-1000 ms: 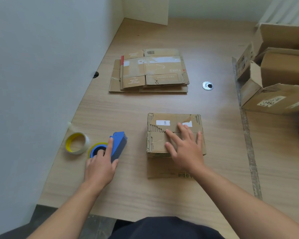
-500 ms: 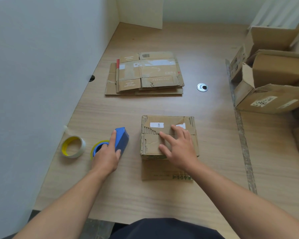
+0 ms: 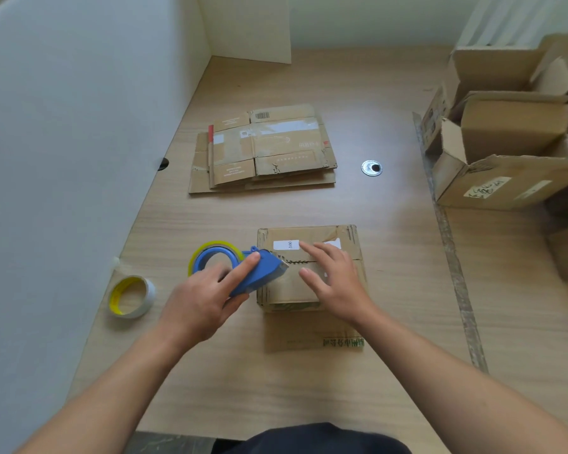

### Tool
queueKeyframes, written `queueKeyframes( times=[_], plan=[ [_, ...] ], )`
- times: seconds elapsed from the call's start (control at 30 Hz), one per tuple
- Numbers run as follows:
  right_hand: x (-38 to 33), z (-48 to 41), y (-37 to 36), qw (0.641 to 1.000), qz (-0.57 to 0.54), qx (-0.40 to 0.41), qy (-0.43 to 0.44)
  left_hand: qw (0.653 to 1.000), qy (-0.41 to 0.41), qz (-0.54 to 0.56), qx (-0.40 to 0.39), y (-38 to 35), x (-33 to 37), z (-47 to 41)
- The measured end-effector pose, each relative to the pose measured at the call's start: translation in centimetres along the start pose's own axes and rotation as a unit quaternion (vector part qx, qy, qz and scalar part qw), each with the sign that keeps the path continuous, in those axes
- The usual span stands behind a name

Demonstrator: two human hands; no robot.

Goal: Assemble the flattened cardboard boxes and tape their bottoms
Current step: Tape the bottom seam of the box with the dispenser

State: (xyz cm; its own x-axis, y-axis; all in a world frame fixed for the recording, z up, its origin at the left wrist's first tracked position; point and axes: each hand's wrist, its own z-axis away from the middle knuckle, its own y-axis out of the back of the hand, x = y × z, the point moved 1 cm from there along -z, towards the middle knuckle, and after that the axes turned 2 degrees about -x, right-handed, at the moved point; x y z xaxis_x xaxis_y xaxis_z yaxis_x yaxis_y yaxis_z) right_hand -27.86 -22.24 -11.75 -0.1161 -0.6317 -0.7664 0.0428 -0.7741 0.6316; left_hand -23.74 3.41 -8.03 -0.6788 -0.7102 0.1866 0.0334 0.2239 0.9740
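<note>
A bare band of bench (image 3: 243,211) runs side to side between the box (image 3: 291,290) and the flattened stack (image 3: 266,149) farther back. Right of the box the bench is free up to the open cartons (image 3: 512,152) crowding that edge. On the left the white wall (image 3: 79,142) closes in. The spare tape roll (image 3: 149,296) and the tape dispenser (image 3: 259,273), held in the left hand (image 3: 204,299), fill the gap there.

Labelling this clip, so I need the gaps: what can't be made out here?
Head view:
- Seam of the box: partly covered by the right hand; taped or not, unclear.
- Cutting end of the tape dispenser: motion-blurred, body partly under the left hand.
- Print on the near flap: too small to read.
- The open boxes at right: cut off by the frame edge.
</note>
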Motion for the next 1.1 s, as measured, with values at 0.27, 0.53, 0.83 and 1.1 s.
queueKeyframes(
  times=[0.27,0.53,0.83,1.1],
  plan=[
    [0.0,0.2,1.7,0.993,-0.107,-0.053,0.005,0.993,-0.082,0.047,-0.065,0.0,1.3,-1.8],
    [0.6,0.1,1.2,0.988,-0.15,0.002,-0.026,0.987,-0.09,0.082,-0.107,0.1,1.8,-2.9],
    [1.5,0.3,1.6,0.97,-0.225,0.06,-0.065,0.981,-0.077,0.107,-0.144,-1.1,2.2,-5.2],
    [4.4,0.4,3.7,0.91,-0.371,0.109,-0.146,0.979,-0.062,0.093,-0.172,-1.7,2.1,-6.3]
  ],
)
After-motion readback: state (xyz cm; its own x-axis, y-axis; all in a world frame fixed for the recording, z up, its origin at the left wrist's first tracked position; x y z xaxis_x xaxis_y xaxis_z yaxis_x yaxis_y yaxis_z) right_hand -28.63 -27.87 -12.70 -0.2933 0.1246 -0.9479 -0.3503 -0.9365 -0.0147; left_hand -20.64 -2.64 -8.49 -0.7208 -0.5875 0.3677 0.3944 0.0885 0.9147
